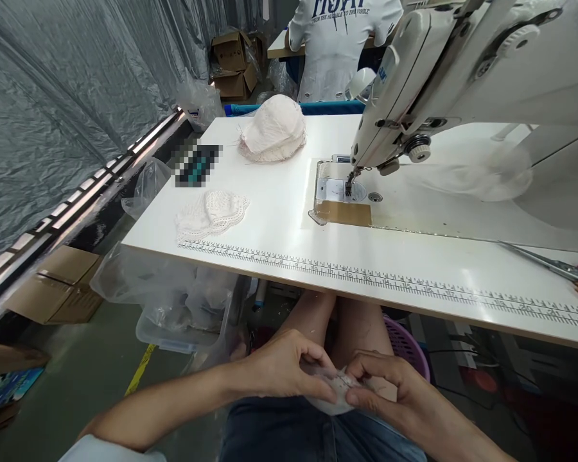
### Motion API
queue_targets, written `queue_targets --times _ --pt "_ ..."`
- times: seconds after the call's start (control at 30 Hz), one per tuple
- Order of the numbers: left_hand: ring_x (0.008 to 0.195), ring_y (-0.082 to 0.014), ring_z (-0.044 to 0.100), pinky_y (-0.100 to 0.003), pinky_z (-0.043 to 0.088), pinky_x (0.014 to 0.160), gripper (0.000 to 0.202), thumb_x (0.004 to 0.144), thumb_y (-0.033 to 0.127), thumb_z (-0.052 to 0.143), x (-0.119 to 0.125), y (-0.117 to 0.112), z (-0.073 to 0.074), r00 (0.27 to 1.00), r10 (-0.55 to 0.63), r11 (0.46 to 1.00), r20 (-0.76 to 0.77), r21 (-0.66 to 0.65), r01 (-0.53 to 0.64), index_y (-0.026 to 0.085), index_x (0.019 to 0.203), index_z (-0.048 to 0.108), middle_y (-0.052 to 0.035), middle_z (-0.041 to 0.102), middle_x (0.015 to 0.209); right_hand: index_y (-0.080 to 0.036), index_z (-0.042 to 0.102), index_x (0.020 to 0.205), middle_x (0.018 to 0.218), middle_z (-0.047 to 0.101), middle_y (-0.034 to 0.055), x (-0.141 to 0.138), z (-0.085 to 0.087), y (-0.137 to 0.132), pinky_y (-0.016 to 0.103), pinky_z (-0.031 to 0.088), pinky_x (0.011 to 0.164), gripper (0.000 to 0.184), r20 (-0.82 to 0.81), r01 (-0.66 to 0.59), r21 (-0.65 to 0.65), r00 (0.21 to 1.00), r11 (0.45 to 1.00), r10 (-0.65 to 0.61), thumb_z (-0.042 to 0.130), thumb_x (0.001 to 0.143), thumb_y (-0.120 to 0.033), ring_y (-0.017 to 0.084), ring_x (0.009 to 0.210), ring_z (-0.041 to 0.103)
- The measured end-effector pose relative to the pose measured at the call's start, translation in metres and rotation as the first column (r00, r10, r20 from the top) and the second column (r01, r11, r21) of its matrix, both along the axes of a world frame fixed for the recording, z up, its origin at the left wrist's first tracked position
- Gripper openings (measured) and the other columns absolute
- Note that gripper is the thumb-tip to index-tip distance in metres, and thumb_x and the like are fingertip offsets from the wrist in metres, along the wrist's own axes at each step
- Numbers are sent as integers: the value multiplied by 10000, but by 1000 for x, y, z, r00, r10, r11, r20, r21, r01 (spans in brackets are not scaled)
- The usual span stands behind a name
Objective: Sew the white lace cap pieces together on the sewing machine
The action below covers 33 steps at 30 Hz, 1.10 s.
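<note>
Over my lap, a small piece of white fabric (pixel 340 393) is pinched between both hands. My left hand (pixel 293 369) grips its left side with thumb and fingers. On the other side my right hand (pixel 385 384) closes on the fabric's edge, fingertips close to those of the left. Much of the piece is hidden by the fingers. Up on the sewing table lies a white lace piece (pixel 214 213) near the front left edge. Behind it sits a stack of cream fabric caps (pixel 274 128) with frayed edges.
A white sewing machine (pixel 404 96) stands on the table (pixel 270 224), a printed ruler along its front edge. Scissors (pixel 544 262) lie at the right. Below are a plastic bin (pixel 173 333), a purple basket (pixel 407 346) and a cardboard box (pixel 58 285). A person (pixel 341 45) sits beyond.
</note>
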<state>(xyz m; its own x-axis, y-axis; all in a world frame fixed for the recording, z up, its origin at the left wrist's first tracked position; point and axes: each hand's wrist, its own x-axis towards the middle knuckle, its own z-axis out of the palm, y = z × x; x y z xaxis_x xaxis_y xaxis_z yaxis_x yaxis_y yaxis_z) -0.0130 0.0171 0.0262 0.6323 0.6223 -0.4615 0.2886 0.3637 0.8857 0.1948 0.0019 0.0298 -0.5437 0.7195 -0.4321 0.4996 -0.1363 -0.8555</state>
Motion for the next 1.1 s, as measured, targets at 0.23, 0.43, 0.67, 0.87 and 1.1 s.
queue_targets --times 0.23,0.43,0.67,0.87,1.1 --pt "585 -75 430 -162 310 539 253 664 318 729 -2 0 2 1000 -1 1000 -32 27 2 131 834 724 34 523 607 -204 604 746 726 585 -11 2 -7 -4 229 374 611 280 11 -24 8 1000 1000 24 552 828 -467 153 706 532" --pt "619 -92 468 -165 327 561 235 655 289 731 -1 -2 2 995 -22 998 -93 49 27 143 839 726 31 551 628 -201 599 743 717 577 -16 6 -13 -6 227 368 624 279 7 -37 50 999 998 37 536 853 -450 148 713 539" --pt "611 -91 485 -166 328 552 235 656 280 732 1 -1 1 993 -30 997 -117 67 38 147 850 727 34 563 629 -213 598 749 720 568 -21 6 -14 -4 219 366 611 271 -17 -33 33 999 999 33 515 871 -441 140 703 537" --pt "605 -87 484 -165 325 545 234 654 279 737 2 -2 0 991 -35 996 -129 82 46 143 844 726 36 560 623 -214 589 729 695 560 -34 5 -17 -5 207 367 599 258 -19 -7 37 1000 999 8 548 847 -440 133 690 535" --pt "626 -91 496 -165 318 548 263 655 281 736 -3 -1 -1 980 -81 991 -180 92 99 163 890 722 40 573 647 -206 559 703 682 535 -42 7 -20 -5 200 342 582 251 -65 -5 -5 998 1000 5 558 850 -410 119 667 509"
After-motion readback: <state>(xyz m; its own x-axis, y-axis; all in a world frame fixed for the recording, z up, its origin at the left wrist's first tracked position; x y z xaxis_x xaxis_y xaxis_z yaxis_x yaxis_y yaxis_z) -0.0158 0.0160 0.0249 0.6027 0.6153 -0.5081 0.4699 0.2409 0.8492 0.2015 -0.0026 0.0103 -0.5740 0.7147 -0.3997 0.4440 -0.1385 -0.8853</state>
